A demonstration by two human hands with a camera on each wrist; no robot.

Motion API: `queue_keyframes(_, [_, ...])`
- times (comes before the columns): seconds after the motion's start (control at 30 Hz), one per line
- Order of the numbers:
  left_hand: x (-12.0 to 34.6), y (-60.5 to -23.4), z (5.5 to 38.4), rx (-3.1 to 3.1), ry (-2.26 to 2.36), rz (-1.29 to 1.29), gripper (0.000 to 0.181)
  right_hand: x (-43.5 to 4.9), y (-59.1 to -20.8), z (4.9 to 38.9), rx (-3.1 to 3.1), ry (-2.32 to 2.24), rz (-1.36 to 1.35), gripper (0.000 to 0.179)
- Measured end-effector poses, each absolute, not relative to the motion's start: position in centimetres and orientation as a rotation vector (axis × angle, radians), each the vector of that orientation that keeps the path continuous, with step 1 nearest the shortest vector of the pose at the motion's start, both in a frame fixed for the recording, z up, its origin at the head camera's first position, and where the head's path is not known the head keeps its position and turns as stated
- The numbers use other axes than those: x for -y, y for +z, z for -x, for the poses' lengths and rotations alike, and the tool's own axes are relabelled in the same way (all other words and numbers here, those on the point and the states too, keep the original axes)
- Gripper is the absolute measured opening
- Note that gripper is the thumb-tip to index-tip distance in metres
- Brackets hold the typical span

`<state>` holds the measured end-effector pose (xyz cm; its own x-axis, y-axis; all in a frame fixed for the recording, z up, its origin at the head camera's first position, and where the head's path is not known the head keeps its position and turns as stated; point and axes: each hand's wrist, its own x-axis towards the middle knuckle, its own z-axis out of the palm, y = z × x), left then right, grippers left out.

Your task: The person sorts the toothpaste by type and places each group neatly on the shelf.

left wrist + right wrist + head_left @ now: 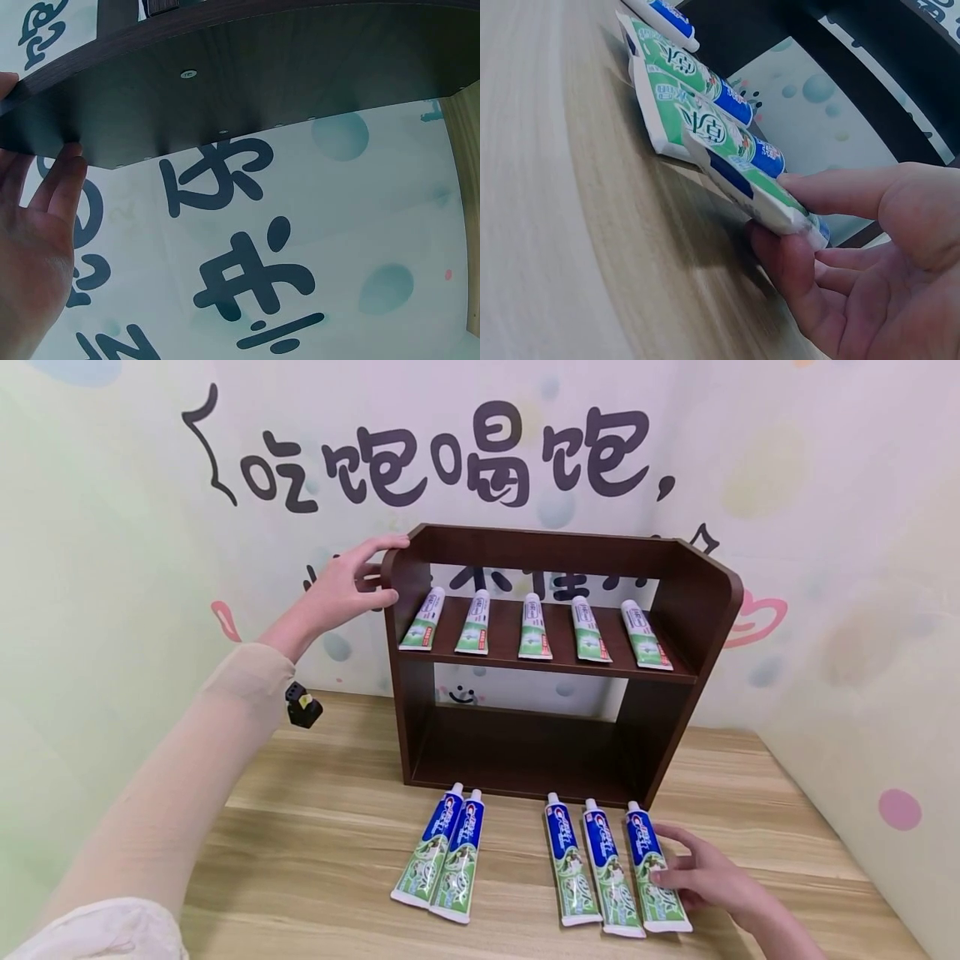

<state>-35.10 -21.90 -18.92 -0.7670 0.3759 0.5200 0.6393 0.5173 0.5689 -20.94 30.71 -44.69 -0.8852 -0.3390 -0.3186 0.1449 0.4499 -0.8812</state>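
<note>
A dark brown two-tier shelf (pixel 525 545) stands against the wall. My left hand (pixel 337 593) grips the upper edge of its left side panel (pixel 255 82), fingers and thumb on opposite faces in the left wrist view. At the front right, my right hand (pixel 708 878) pinches a blue and green toothpaste tube (pixel 643 843) between thumb and fingers. In the right wrist view this tube (pixel 742 184) is tipped on its side edge, the thumb near its cap end. Close on its left lie two matching toothpaste tubes (pixel 611 881).
Two more blue and green tubes (pixel 459 860) lie side by side further left on the wooden table (pixel 315 852). White and green tubes (pixel 534 631) lie in a spaced row on the upper tier. A small black object (pixel 303 706) is at my left wrist.
</note>
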Motion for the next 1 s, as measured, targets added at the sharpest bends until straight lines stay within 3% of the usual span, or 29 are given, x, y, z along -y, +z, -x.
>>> queue_keyframes(1.0, [21.8,-19.0,35.2,2.424,-1.129,0.851,0.061,-27.8,-41.5,23.5,-2.276,-1.496,0.227,0.087])
